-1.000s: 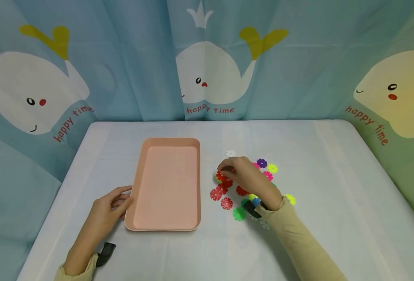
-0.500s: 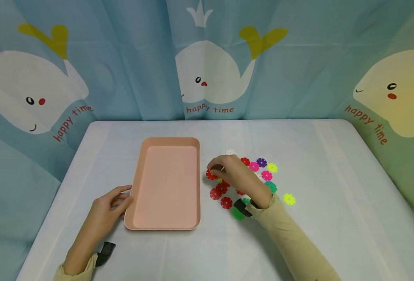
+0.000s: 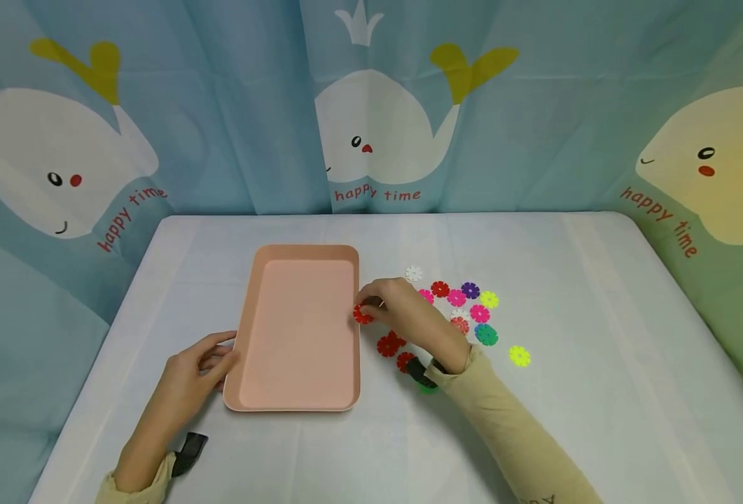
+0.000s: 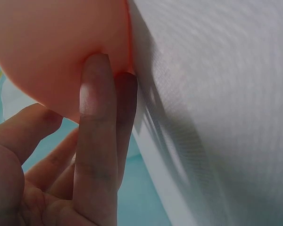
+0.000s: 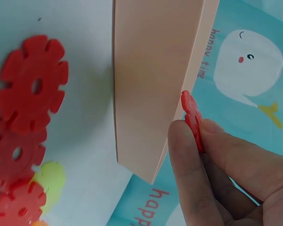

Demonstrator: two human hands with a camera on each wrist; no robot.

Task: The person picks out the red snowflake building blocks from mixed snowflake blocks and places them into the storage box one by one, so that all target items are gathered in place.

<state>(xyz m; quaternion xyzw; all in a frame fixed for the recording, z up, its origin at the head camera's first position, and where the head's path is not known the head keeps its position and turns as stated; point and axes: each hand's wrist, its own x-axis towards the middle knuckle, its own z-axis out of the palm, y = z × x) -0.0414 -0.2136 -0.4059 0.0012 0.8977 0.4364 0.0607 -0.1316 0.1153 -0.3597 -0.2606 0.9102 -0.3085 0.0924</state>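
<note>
Red disc [image 5: 193, 117], pinched between thumb and finger of my right hand [image 3: 403, 308], perhaps to leave an edge free, is at the tray [image 3: 308, 336]'s right rim; my left hand [image 3: 197, 367], fingers loosely extended, touches the tray's left side, likely steadying it.

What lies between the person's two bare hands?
The head view shows a shallow, pink, rectangular tray between them: the left hand touches its side, while the right hand pinches a red, notched, plastic-looking disc.

The blue backdrop [image 3: 251, 105] repeatedly reads "happy time".
</note>
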